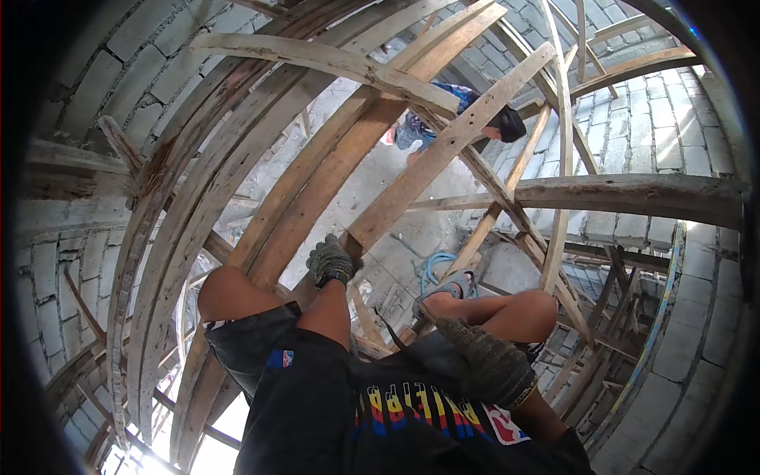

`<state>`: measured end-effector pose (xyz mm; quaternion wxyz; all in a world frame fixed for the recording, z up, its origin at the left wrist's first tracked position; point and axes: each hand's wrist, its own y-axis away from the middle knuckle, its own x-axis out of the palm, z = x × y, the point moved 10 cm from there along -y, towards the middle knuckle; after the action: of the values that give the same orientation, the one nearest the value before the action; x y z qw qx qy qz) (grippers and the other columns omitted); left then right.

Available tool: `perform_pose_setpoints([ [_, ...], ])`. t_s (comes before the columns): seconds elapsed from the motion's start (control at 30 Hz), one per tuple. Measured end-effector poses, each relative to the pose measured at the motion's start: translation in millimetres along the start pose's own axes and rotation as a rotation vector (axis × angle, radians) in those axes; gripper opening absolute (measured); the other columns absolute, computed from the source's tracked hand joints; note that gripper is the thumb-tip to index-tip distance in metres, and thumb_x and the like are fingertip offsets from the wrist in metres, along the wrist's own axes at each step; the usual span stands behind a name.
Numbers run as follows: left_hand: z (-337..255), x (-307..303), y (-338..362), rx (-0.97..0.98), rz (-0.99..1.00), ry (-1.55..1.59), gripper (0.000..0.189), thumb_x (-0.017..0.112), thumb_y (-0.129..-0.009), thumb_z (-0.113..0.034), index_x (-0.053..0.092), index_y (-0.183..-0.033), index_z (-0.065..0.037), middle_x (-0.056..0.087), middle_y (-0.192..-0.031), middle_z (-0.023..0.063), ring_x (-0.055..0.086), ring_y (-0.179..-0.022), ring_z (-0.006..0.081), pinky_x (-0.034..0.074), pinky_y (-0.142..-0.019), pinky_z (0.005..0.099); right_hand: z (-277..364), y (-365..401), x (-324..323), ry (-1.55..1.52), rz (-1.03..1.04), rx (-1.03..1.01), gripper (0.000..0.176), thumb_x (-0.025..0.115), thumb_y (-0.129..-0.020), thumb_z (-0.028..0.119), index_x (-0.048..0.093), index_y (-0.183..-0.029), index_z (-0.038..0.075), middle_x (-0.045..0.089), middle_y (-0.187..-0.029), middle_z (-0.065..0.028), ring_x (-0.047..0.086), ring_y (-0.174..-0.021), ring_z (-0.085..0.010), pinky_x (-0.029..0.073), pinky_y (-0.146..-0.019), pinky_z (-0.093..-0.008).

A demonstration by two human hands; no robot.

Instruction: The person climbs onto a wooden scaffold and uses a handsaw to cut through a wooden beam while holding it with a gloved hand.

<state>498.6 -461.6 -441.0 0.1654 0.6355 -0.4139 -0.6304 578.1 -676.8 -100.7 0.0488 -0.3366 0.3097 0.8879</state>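
My left hand (331,263), in a grey knitted glove, is closed at the lower end of a long wooden plank (451,142) with several nail holes. Its fingers are curled against the wood there. The plank slants up and away to the right. My right hand (492,362), in a darker knitted glove, is low over my lap beside my bent knee. Its fingers look closed, and a thin brown piece sticks out in front of them. What the fingers hold is mostly hidden. A dark strap (389,328) rises between my legs.
Curved wooden beams (198,190) arch along the left, and a thick beam (633,196) crosses on the right. Far below, on the concrete floor (380,186), a person in a dark cap (511,124) is partly hidden by planks. A blue rope (431,269) hangs near my sandal. Block walls (665,119) surround the frame.
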Motion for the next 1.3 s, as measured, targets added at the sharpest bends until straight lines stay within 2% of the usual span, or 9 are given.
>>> perform_pose_setpoints([
  [0.2,-1.5,-6.3,2.9,-0.017,0.055,0.012,0.096,0.093,-0.064,-0.053,0.051,-0.139,-0.010,0.063,-0.137,0.0188,0.060,-0.131,0.0387,0.048,-0.109,0.0507,2.3,0.5,5.3,0.133,0.110,0.037,0.050,0.061,-0.095,0.025,0.056,-0.141,0.006,0.066,-0.125,-0.0225,0.066,-0.114,-0.0385,0.054,-0.094,-0.0463],
  [0.33,10.4,9.0,-17.3,-0.047,0.381,0.085,0.114,0.093,-0.062,-0.056,0.043,-0.154,-0.012,0.053,-0.154,0.0160,0.050,-0.143,0.0384,0.045,-0.116,0.0515,34.9,-9.9,-2.9,0.185,0.061,-0.126,0.050,0.063,-0.094,0.027,0.058,-0.138,0.006,0.065,-0.127,-0.0232,0.065,-0.114,-0.0399,0.053,-0.096,-0.0483],
  [0.5,14.5,54.5,-80.1,0.408,0.201,-0.004,0.068,0.063,-0.096,-0.050,0.052,-0.146,-0.005,0.064,-0.136,0.0246,0.061,-0.129,0.0405,0.048,-0.111,0.0513,1.3,-20.1,15.4,0.156,0.182,0.166,0.056,0.068,-0.091,0.033,0.056,-0.138,0.006,0.064,-0.127,-0.0247,0.065,-0.114,-0.0407,0.052,-0.097,-0.0498],
  [0.63,50.8,43.2,-77.7,0.041,0.080,0.244,0.064,0.025,-0.111,-0.048,0.061,-0.138,-0.002,0.068,-0.125,0.0297,0.066,-0.120,0.0427,0.048,-0.108,0.0528,22.8,-34.6,10.3,0.184,0.210,0.001,0.065,0.072,-0.089,0.033,0.052,-0.145,0.007,0.066,-0.117,-0.0239,0.066,-0.107,-0.0405,0.052,-0.092,-0.0514],
  [0.67,54.4,43.1,-68.4,-0.067,0.097,0.209,0.076,0.027,-0.104,-0.062,0.071,-0.126,-0.004,0.070,-0.127,0.0229,0.067,-0.119,0.0406,0.051,-0.103,0.0525,27.8,-37.8,7.7,0.197,0.165,-0.016,0.065,0.072,-0.089,0.031,0.052,-0.146,0.007,0.067,-0.109,-0.0221,0.067,-0.099,-0.0400,0.054,-0.085,-0.0515],
  [0.93,48.3,12.4,-33.1,-0.128,0.063,0.292,0.074,0.025,-0.106,-0.056,0.076,-0.118,-0.005,0.071,-0.125,0.0231,0.066,-0.121,0.0396,0.048,-0.107,0.0523,-44.9,-170.2,93.2,0.401,0.140,0.085,0.065,0.057,-0.095,0.013,0.039,-0.157,0.016,0.066,-0.096,-0.0276,0.068,-0.095,-0.0431,0.055,-0.079,-0.0547],
  [1.07,46.4,-2.9,-43.6,-0.138,0.031,0.359,0.069,0.028,-0.104,-0.053,0.077,-0.115,-0.006,0.073,-0.121,0.0220,0.068,-0.118,0.0395,0.048,-0.105,0.0518,-58.8,-286.6,123.9,0.201,-0.043,-0.280,0.067,0.055,-0.093,0.012,0.037,-0.158,0.013,0.066,-0.103,-0.0296,0.067,-0.095,-0.0456,0.054,-0.082,-0.0537],
  [1.2,50.3,19.0,-34.6,-0.121,0.069,0.322,0.066,0.029,-0.103,-0.050,0.077,-0.115,-0.006,0.073,-0.122,0.0208,0.068,-0.119,0.0377,0.047,-0.105,0.0512,-33.3,-159.7,76.9,0.326,0.116,-0.020,0.063,0.056,-0.092,0.004,0.042,-0.153,0.001,0.066,-0.110,-0.0291,0.067,-0.098,-0.0445,0.054,-0.085,-0.0522],
  [1.3,51.0,21.1,-34.1,-0.128,0.080,0.297,0.066,0.029,-0.104,-0.050,0.076,-0.117,-0.005,0.072,-0.123,0.0213,0.067,-0.120,0.0380,0.047,-0.106,0.0510,11.3,-99.6,29.5,0.225,0.041,-0.139,0.068,0.056,-0.087,0.000,0.045,-0.153,0.009,0.069,-0.100,-0.0236,0.068,-0.085,-0.0438,0.055,-0.078,-0.0548],
])
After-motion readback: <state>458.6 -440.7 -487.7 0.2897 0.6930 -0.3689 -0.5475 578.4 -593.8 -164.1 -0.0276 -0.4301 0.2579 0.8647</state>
